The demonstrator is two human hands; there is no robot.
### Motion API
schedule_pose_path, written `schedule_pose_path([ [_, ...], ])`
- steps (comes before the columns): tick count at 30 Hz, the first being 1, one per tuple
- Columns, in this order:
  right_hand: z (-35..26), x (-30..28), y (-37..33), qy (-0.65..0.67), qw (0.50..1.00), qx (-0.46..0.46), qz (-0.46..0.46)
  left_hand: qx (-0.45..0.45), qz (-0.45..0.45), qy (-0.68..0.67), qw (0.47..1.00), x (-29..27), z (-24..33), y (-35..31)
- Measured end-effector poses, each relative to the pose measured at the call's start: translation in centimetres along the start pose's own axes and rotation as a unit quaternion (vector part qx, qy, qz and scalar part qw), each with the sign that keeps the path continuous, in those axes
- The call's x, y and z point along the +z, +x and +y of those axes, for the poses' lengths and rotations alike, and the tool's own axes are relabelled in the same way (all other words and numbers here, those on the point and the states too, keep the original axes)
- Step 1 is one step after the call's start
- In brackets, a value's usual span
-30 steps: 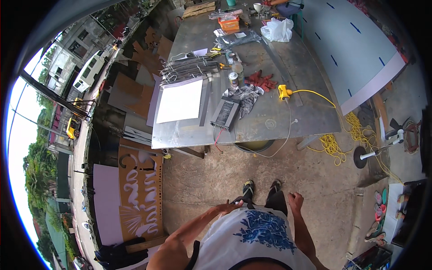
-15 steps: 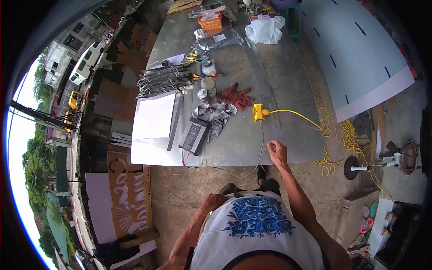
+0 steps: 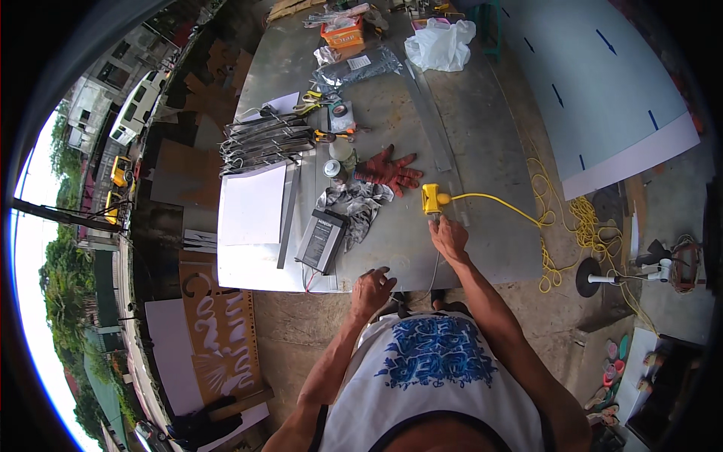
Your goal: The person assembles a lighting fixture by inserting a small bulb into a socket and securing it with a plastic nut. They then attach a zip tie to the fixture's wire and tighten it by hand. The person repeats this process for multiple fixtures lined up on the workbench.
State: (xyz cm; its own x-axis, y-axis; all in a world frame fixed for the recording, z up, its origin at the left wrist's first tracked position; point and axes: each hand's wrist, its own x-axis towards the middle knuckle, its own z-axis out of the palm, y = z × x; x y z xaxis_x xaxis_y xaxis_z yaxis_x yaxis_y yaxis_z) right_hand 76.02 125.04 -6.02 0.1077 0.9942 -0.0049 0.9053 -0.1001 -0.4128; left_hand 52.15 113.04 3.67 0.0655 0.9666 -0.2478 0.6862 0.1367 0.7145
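My right hand (image 3: 449,239) is closed on the plug (image 3: 434,218) at the near end of a yellow extension socket (image 3: 431,199) on the metal table (image 3: 482,256). From below that hand the plug's grey cord (image 3: 434,273) runs down over the table's near edge. My left hand (image 3: 370,292) is at the same edge, its fingers apart and nothing visible in it. Up and left of it lies a dark box-shaped power supply (image 3: 321,239) with thin wires at its lower end. Beside that are a stained rag (image 3: 363,206) and a red work glove (image 3: 389,170).
White sheets (image 3: 254,207), a stack of metal hooked pieces (image 3: 265,142), small bottles (image 3: 333,169) and pliers (image 3: 310,102) occupy the table's left side. Metal strips (image 3: 429,117) lie lengthwise. A yellow cord (image 3: 591,226) is coiled on the right floor near a fan (image 3: 599,277).
My right hand has moved up and slightly left from the table's front to the plug at the yellow socket. My left hand has risen from my waist to the table's edge.
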Motion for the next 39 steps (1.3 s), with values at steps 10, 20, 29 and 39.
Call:
schedule_pose_path([
  [10,-1.2,-0.3,0.1,0.006,1.000,0.020,-0.012,0.005,0.075,0.049,0.996,7.3,4.5,23.0],
  [20,-1.4,-0.5,0.4,-0.017,0.999,-0.019,0.024,-0.046,0.034,0.004,0.998,7.9,4.1,23.9],
  [29,-1.5,0.0,0.1,-0.018,0.998,-0.022,0.062,-0.043,0.085,-0.047,0.994,8.5,4.0,22.9],
  [39,-2.0,0.5,-0.1,0.016,0.994,-0.004,0.107,-0.041,0.105,-0.042,0.993,9.4,4.0,22.5],
])
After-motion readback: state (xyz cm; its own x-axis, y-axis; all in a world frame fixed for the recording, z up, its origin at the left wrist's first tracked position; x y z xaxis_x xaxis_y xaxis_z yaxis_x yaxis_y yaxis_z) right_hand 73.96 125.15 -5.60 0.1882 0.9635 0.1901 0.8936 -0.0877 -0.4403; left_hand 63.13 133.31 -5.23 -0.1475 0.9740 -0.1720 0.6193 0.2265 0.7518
